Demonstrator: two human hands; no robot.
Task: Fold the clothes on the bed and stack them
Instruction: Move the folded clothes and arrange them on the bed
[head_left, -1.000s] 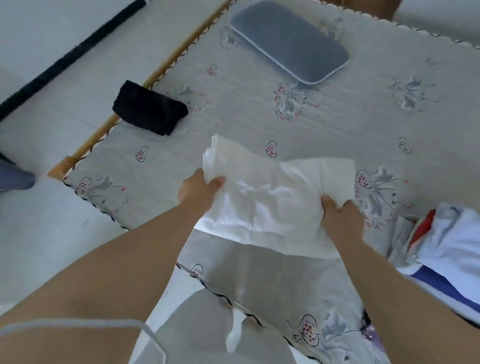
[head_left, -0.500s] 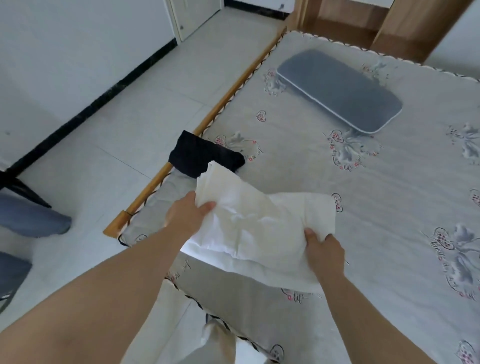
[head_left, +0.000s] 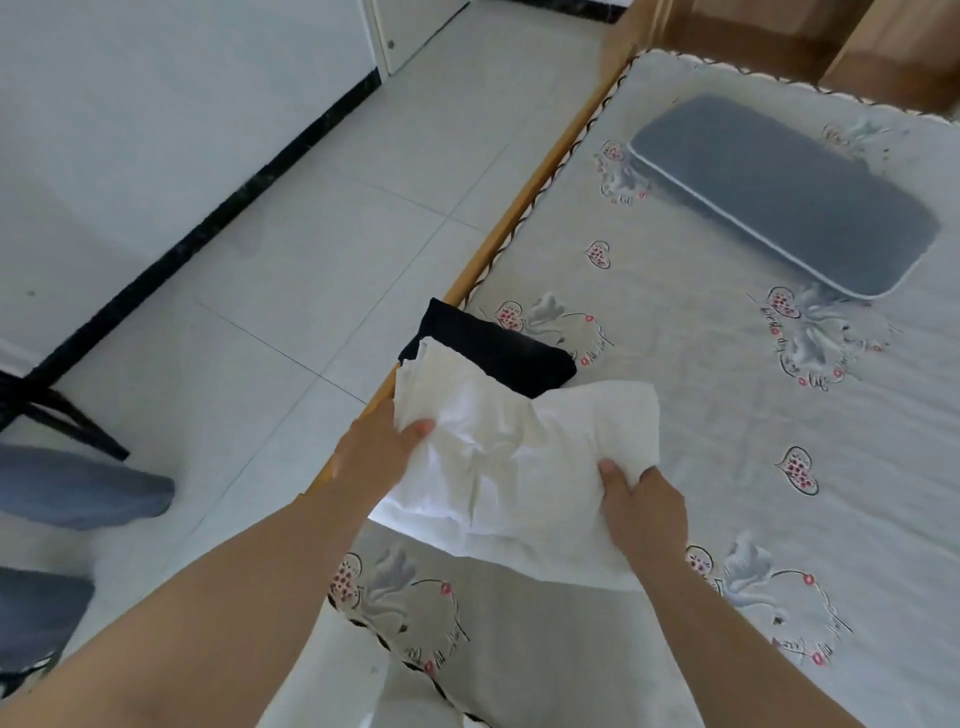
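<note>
A folded white garment hangs a little above the bed, held by both hands. My left hand grips its left end with the thumb on top. My right hand grips its near right edge. A folded black garment lies on the bed by the left edge, just behind the white one, whose far left corner overlaps it in view.
A flat grey pillow lies at the far end of the bed. A wooden rail borders the bed's left side, with tiled floor beyond. Grey cushions and black legs stand at the far left.
Both hands have carried the white garment leftward, toward the black folded garment. The heap of clothes at the right has dropped out of view as my head turned left.
</note>
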